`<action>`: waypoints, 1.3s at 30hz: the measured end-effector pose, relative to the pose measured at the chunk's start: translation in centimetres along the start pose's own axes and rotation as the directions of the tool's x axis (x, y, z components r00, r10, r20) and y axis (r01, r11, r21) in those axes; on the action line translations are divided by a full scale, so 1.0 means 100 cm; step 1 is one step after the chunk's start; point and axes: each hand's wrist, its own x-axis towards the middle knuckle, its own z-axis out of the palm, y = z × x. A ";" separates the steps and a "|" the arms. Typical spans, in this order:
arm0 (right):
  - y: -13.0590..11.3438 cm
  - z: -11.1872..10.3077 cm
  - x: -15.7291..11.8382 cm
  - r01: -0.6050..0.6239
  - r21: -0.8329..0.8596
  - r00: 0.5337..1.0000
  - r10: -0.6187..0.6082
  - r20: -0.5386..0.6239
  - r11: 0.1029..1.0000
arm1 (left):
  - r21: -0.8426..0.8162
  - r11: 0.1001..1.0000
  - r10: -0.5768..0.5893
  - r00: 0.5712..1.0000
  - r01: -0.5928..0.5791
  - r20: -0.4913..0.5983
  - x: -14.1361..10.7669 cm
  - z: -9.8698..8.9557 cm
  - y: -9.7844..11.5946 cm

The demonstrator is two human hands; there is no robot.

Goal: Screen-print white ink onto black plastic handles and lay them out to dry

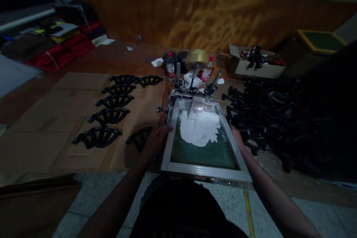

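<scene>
A screen printing frame [205, 171] with a silver metal border and a green mesh lies in front of me. White ink [199, 130] is spread over the mesh's upper half, and a pale, ink-smeared squeegee [198, 105] rests at its far end. My left hand [158, 135] is closed on the frame's left side, with its fingertips at the metal edge. On the opposite side my right hand [236, 135] holds the right edge, its fingers mostly hidden. Just left of my left hand, a black fan-shaped plastic part [138, 137] lies on the cardboard [80, 115].
Several black fan-shaped parts [97, 136] form a column at left. Black parts [273, 108] are heaped at right. Behind the frame stand a clamp stand [192, 81], a tape roll [197, 57] and two red-capped bottles [170, 67]. An open carton [259, 70] sits at back right.
</scene>
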 end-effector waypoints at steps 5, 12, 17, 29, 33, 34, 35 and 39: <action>-0.030 -0.013 0.041 0.114 -0.055 0.951 -0.125 -0.283 0.992 | 0.031 0.996 -0.086 0.994 0.084 0.064 0.000 0.024 -0.054; -0.135 0.011 0.047 0.298 -0.294 0.939 -0.223 0.261 0.908 | 0.009 0.997 -0.073 0.995 0.073 0.061 0.012 0.035 -0.090; -0.119 0.016 -0.002 0.612 -0.190 0.743 -0.476 0.471 0.767 | -0.003 0.993 -0.114 0.991 0.115 0.063 0.012 0.036 -0.091; -0.095 0.031 -0.031 0.720 -0.085 0.672 -0.662 0.332 0.688 | -0.013 0.993 -0.120 0.992 0.120 0.032 0.011 0.036 -0.084; -0.108 0.021 -0.010 0.617 -0.086 0.766 -0.573 0.291 0.782 | -0.030 0.989 -0.145 0.988 0.147 0.062 0.009 0.030 -0.073; -0.114 0.015 0.003 0.567 -0.105 0.810 -0.530 0.251 0.817 | -0.039 0.988 -0.147 0.986 0.150 0.072 0.008 0.027 -0.067; -0.119 0.008 0.017 0.512 -0.126 0.852 -0.483 0.203 0.850 | -0.048 0.988 -0.141 0.987 0.145 0.079 0.007 0.023 -0.060; -0.107 -0.037 0.070 0.314 -0.122 0.943 -0.324 -0.075 0.942 | -0.062 0.997 -0.048 0.999 0.048 0.012 0.005 0.007 -0.021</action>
